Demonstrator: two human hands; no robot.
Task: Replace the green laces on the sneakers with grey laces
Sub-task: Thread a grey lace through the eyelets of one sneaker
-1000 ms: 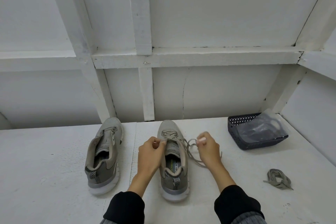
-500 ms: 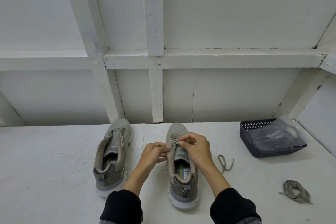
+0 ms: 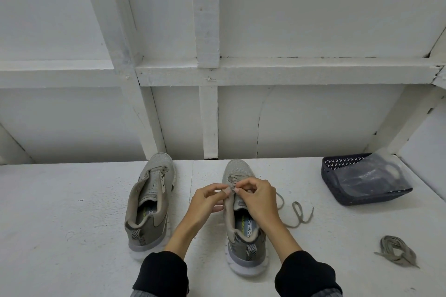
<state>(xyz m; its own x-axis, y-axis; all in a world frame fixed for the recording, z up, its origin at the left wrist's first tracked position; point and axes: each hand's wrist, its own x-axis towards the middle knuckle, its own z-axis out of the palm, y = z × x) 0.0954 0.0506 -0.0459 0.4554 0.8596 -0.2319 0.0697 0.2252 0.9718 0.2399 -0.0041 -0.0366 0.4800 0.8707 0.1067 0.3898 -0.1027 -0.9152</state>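
Grey-green mesh sneakers (image 3: pixel 243 212): 2 stand on the white table (image 3: pixel 60 212). Left hand (image 3: pixel 207 201) and right hand (image 3: pixel 259 196) pinch 1 flat lace (image 3: pixel 298 214) at the right sneaker's eyelets. 1 bundled lace (image 3: pixel 395 249) lies near 1 dark perforated basket (image 3: pixel 337 190).

Single view only, head-mounted, wide-angle. Looks fwd and down over white table (image 3: pixel 72 200) toward white panelled wall (image 3: pixel 313 19) behind. Close to work: black sleeves at bottom edge, left hand (image 3: pixel 207 200) and right hand (image 3: pixel 259 196) just below centre, near cam. Straight lines bowed toward edges, esp. top corners. No second view, so no overlap.
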